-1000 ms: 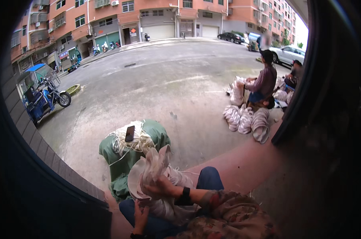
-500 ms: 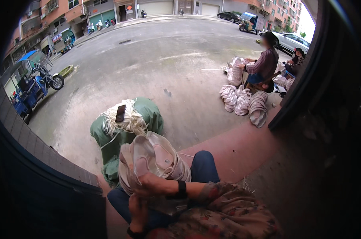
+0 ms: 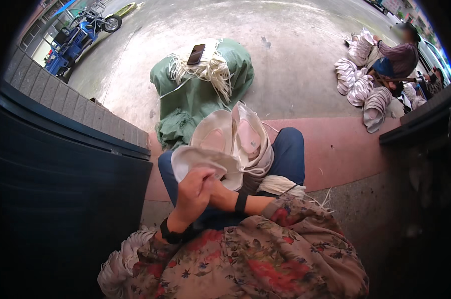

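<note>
On my lap lies a bunch of nested white and pale pink shoe uppers (image 3: 249, 137), with their openings facing up. The nearest shoe upper (image 3: 191, 158) tips toward me, apart from the others at its near end. My left hand (image 3: 193, 194) is closed at its near edge, thumb and fingers pressed together. Right beside it, my right hand (image 3: 221, 195) grips the same edge, its fingers partly hidden behind the left hand and the upper. Any small item between the fingertips is too hidden to make out.
A green-covered bundle (image 3: 205, 94) ahead carries white laces (image 3: 218, 74) and a phone (image 3: 196, 54). More white cord (image 3: 281, 186) lies by my right thigh; stacked uppers (image 3: 118, 264) sit at my left. At far right, a person (image 3: 402, 55) sits among stacks of uppers (image 3: 377, 107).
The view has tipped downward. My left hand has come up from below the right wrist to the upper's near edge, and that upper now leans toward me, away from the bunch.
</note>
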A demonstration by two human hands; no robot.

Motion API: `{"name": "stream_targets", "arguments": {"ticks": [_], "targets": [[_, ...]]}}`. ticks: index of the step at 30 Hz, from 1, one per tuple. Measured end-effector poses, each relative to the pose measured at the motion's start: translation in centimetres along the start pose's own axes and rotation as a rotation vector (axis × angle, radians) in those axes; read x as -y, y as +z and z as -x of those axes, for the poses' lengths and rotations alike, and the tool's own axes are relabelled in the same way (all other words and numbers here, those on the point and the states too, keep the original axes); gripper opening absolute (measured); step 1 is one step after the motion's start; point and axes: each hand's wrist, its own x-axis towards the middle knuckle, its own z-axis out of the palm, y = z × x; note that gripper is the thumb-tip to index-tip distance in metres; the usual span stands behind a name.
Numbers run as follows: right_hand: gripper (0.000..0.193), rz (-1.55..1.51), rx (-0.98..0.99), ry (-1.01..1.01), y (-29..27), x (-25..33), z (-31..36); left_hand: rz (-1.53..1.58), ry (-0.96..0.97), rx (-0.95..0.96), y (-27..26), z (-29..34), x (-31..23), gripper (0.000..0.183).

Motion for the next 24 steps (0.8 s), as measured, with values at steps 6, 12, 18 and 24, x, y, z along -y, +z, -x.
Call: {"name": "stream_targets", "arguments": {"ticks": [6,12,18,24], "targets": [[0.031,0.051,0.269,0.017,-4.9,0.6,3.9,-0.154,0.052,0.227,3.0,-2.3,2.1,0.021],[0.009,0.117,0.030,0.451,-13.0,-1.2,3.9,-0.302,-0.266,0.319,2.9,-3.2,15.0,0.019],[0.015,0.468,0.012,0.354,-12.8,-4.3,1.2,-0.487,-0.031,0.368,5.8,-5.5,11.8,0.011],[0.031,0.406,0.227,0.680,-8.2,-6.6,0.5,-0.475,-0.269,0.569,7.8,-4.8,10.9,0.013]]}}
